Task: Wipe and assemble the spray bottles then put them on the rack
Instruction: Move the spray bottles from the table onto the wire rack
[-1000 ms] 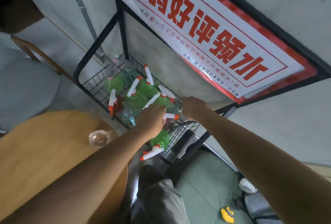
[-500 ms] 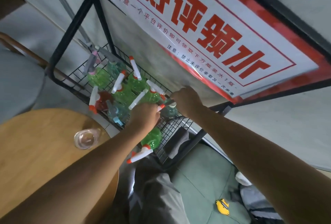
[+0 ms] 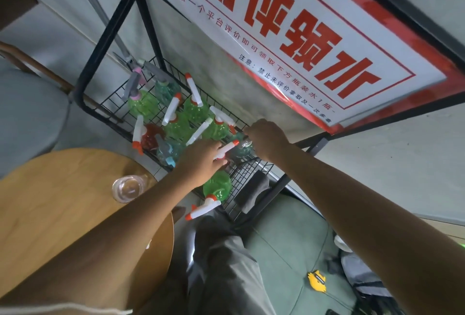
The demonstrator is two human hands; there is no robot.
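Both our hands are at the wire rack (image 3: 110, 103), working on one bottle. Our left hand (image 3: 201, 156) has its fingers curled round a white spray head (image 3: 225, 150) with an orange tip, which lies across its knuckles. Our right hand (image 3: 266, 138) closes round the small clear bottle (image 3: 242, 147) just between the two hands, at the rack's back rail. We judge we are seating or straightening this spray bottle among the others.

Beyond our left hand stand the green spray bottles (image 3: 176, 126), with a red one (image 3: 151, 136) to their near side. Below our left wrist another green bottle (image 3: 217, 187) lies tipped, its trigger pointing out past the rack's edge.

These bottles look like thin plastic: light, a little springy, and easy to dent or topple, since the trigger heads make them top-heavy. The best hold seems to be the neck under the trigger, with the other hand steadying the body. On the round worktop (image 3: 50, 214) near our left forearm sits a clear glass (image 3: 127, 189).
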